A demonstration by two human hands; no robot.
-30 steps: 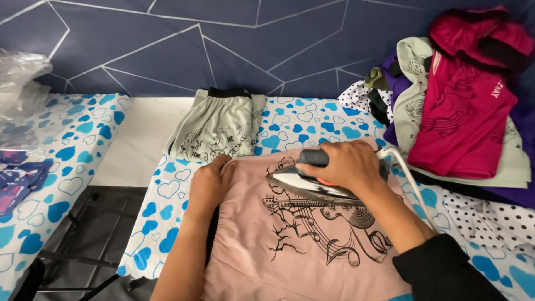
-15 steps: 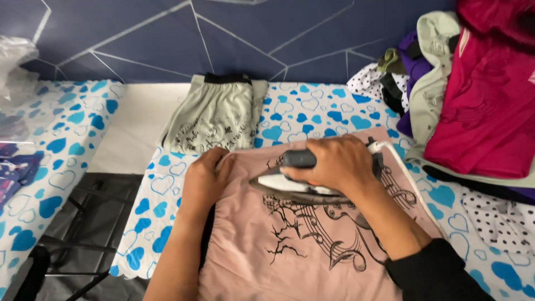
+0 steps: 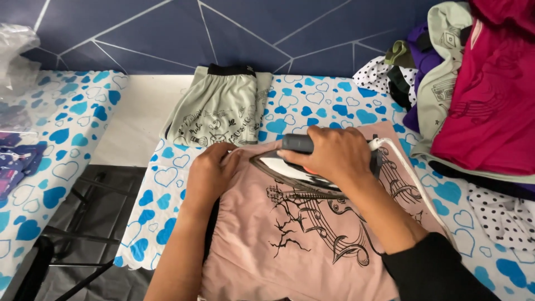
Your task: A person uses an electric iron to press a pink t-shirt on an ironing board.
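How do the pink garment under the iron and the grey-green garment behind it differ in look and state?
The pink garment lies spread out flat, with the left hand pressing its edge and the right hand running the iron over it; the grey-green garment is folded and untouched. The pink garment carries one large dark guitar drawing, the grey-green garment many small doodles and a black band. Both lie on the heart-patterned cover.

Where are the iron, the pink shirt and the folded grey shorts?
iron (image 3: 290, 170): head view, on its pale body.
pink shirt (image 3: 295, 262): head view, on plain fabric below the print.
folded grey shorts (image 3: 220, 108): head view, on the middle.
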